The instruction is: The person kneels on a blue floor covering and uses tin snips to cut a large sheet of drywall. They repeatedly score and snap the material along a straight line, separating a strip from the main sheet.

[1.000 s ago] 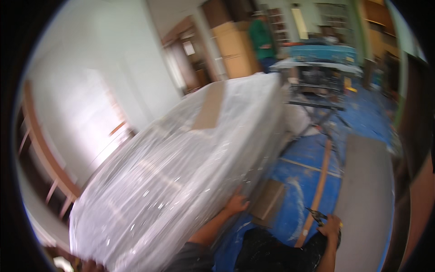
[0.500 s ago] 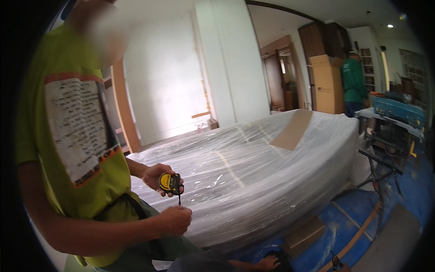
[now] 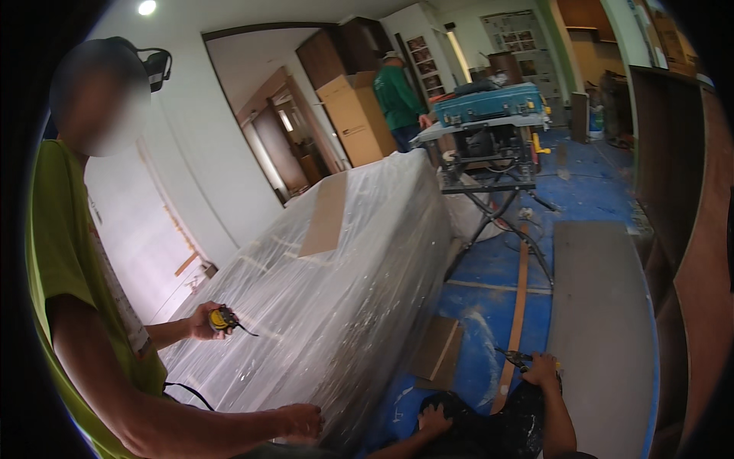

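My right hand [image 3: 543,370] is closed round a pair of dark pliers [image 3: 518,359], whose jaws point left above a long wooden strip [image 3: 522,291] on the floor. My left hand [image 3: 435,418] lies on my dark-clothed knee, fingers spread and holding nothing. At the left stands a co-worker in a yellow-green shirt [image 3: 73,252], one hand round a yellow and black tape measure [image 3: 221,320] with a black strap hanging off it. That person's other hand [image 3: 300,422] is lower down, in front of a large plastic-wrapped piece [image 3: 367,252].
Brown cardboard pieces [image 3: 440,353] lie left of the strip on blue floor sheeting [image 3: 489,264]. A long grey board [image 3: 600,329] lies to the right, near dark panels [image 3: 665,145]. Beyond, a folding stand [image 3: 497,183] carries a teal case [image 3: 489,105]; a person in green [image 3: 397,99] stands by a tall carton [image 3: 355,122].
My view has swung right, bringing my right hand and the pliers fully into sight. The co-worker's lower hand has come away from the tape measure's strap.
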Available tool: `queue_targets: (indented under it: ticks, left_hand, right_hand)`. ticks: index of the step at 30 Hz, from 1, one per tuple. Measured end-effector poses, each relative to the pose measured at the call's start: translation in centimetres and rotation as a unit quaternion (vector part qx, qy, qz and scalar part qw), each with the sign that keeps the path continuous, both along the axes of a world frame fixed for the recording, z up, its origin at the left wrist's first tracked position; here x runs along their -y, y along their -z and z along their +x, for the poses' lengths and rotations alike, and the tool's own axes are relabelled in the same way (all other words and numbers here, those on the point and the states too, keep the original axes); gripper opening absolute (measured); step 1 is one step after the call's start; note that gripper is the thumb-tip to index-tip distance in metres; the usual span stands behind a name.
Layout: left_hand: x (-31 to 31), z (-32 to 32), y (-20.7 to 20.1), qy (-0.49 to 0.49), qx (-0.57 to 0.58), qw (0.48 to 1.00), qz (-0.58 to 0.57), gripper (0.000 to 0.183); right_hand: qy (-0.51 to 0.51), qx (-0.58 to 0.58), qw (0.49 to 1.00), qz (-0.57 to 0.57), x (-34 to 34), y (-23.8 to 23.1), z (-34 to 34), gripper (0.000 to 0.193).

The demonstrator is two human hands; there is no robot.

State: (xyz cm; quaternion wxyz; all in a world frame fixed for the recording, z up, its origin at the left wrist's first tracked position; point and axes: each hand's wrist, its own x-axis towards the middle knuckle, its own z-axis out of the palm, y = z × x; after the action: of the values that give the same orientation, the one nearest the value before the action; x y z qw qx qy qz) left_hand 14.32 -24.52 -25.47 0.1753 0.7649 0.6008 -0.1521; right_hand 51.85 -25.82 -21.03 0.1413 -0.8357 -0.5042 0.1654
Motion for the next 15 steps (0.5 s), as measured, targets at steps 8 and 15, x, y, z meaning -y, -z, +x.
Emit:
queue_targets:
  ticks: [8, 15]
  left_hand:
    - [-0.2, 1.4, 0.8, -0.01, 0.031, 0.999, -0.027, 0.074]
    - [-0.2, 1.4, 1.9, -0.026, 0.064, 0.998, 0.004, 0.071]
  right_hand:
    - [0.039, -0.039, 0.998, 0.025, 1.9, -1.4, 0.1, 0.087]
    - [0.084, -0.042, 0.995, 0.023, 3.3, -1.6, 0.5, 0.086]
